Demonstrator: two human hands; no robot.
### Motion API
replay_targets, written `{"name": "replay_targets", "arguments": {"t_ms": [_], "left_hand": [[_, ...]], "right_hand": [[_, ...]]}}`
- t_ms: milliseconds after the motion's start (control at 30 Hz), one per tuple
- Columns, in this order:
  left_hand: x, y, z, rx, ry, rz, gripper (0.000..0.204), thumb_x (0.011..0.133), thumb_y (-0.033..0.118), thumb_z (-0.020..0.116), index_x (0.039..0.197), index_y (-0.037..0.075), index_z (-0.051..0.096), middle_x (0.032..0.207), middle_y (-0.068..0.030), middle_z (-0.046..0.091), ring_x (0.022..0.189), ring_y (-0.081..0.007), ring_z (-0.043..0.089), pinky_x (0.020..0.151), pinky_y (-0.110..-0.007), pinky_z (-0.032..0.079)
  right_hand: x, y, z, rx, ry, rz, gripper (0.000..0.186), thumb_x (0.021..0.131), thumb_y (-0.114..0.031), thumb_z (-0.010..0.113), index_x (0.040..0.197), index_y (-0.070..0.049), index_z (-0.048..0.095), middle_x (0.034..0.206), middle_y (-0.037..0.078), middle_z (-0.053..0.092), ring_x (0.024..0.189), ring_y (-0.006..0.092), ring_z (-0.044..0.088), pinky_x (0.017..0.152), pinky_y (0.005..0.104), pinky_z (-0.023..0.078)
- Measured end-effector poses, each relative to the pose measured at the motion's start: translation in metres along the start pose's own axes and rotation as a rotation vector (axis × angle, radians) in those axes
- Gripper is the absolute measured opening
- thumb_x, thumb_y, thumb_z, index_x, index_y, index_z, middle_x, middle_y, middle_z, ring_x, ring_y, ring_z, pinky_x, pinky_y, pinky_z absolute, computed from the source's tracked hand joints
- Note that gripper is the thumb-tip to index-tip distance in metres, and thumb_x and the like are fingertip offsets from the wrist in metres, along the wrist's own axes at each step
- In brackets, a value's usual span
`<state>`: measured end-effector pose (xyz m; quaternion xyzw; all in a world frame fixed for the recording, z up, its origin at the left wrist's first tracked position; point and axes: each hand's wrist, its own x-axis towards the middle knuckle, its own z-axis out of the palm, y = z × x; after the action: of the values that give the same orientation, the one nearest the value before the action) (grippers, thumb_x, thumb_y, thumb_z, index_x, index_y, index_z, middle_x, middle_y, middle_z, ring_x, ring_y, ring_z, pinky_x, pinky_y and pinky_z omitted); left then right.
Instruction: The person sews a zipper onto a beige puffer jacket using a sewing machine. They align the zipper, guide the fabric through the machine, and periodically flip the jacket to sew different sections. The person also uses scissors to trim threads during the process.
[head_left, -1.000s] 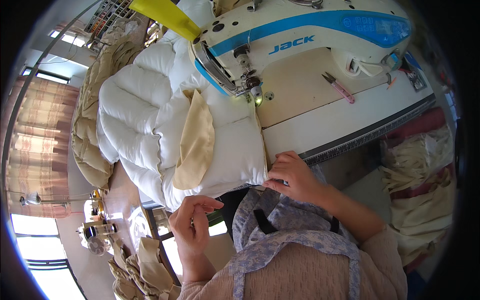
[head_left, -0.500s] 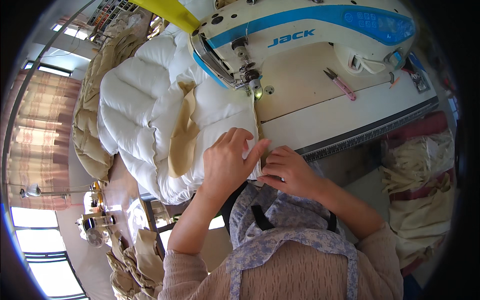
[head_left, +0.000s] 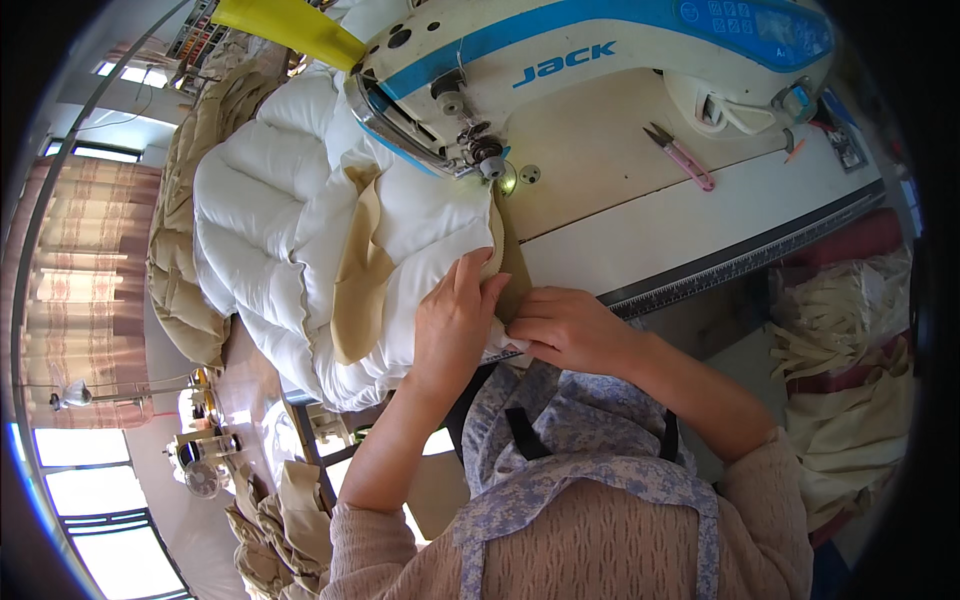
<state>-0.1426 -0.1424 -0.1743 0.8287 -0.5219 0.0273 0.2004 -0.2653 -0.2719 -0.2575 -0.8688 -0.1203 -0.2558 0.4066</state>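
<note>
My right fingers (head_left: pixel 545 308) are closed on the near end of a beige fabric strip (head_left: pixel 515 240), at the corner of the white quilted panel (head_left: pixel 425 215). My left fingers (head_left: pixel 468 278) are bent over the panel's right edge, tips touching it; whether they pinch it, I cannot tell. My left hand covers part of that edge.

The panel lies on the left part of the surface (head_left: pixel 590 240), its right edge running alongside the strip up to the presser foot (head_left: pixel 497 177). A loose beige fabric piece (head_left: pixel 358 285) rests on the panel, left of my left hand.

Beyond the fingers, the head of the sewing machine (head_left: pixel 480 85) overhangs the work and hides part of the panel behind it. A yellow attachment (head_left: pixel 290 32) projects left from the head and blocks the view further back.

Pink-handled thread snips (head_left: pixel 686 164) lie to the right of the needle area, apart from the fabric. A ruler strip (head_left: pixel 745 262) follows the front border of the surface. Outside it, at right, a clear bag (head_left: pixel 850 308) holds pale fabric strips. At far left are a beige quilted piece (head_left: pixel 185 240), a small fan (head_left: pixel 202 480) and piled beige fabric (head_left: pixel 290 520).
</note>
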Motion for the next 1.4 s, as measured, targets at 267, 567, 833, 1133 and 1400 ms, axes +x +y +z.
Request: {"name": "replay_targets", "arguments": {"t_ms": [267,567,833,1133,1400], "left_hand": [[0.022,-0.001,0.010,0.398,-0.235,0.385,0.015,0.081,0.004,0.067,0.095,0.005,0.062,0.104,-0.0085,0.058,0.108,-0.0286,0.061,0.077,-0.044,0.054],[0.022,-0.027,0.014,0.029,-0.244,0.196,0.014,0.097,0.010,0.061,0.111,0.009,0.064,0.132,-0.0045,0.064,0.134,-0.0323,0.053,0.112,-0.060,0.037],[0.023,-0.030,0.011,-0.046,-0.281,0.156,0.013,0.100,0.013,0.060,0.111,0.010,0.065,0.136,-0.0026,0.063,0.139,-0.0348,0.049,0.112,-0.073,0.026],[0.044,-0.061,0.020,-0.109,-0.256,0.149,0.014,0.101,0.018,0.060,0.108,0.008,0.067,0.130,-0.0045,0.069,0.134,-0.0342,0.055,0.104,-0.061,0.036],[0.048,-0.070,0.007,-0.299,-0.103,0.104,0.027,0.104,0.020,0.056,0.125,0.009,0.068,0.127,-0.0092,0.069,0.130,-0.0315,0.058,0.113,-0.055,0.032]], "right_hand": [[-0.004,-0.002,-0.011,0.065,0.049,-0.006,0.012,0.084,-0.014,0.072,0.093,-0.007,0.067,0.089,0.005,0.064,0.089,0.0259,0.063,0.078,0.0394,0.054],[0.000,-0.003,-0.020,0.064,-0.068,0.077,0.012,0.085,-0.016,0.075,0.088,-0.007,0.068,0.086,0.006,0.064,0.086,0.0268,0.063,0.075,0.0381,0.053],[0.008,-0.008,-0.018,0.072,-0.043,0.075,0.013,0.085,-0.017,0.076,0.087,-0.006,0.068,0.084,0.006,0.065,0.083,0.0268,0.064,0.071,0.0391,0.053],[0.031,0.002,-0.020,0.031,-0.064,0.150,0.014,0.087,-0.017,0.074,0.083,-0.004,0.069,0.079,0.007,0.065,0.079,0.0269,0.064,0.070,0.0392,0.053],[0.047,0.013,-0.016,0.166,0.036,0.407,0.017,0.092,-0.015,0.073,0.100,-0.003,0.063,0.087,0.010,0.068,0.080,0.0267,0.066,0.070,0.0359,0.053]]}}
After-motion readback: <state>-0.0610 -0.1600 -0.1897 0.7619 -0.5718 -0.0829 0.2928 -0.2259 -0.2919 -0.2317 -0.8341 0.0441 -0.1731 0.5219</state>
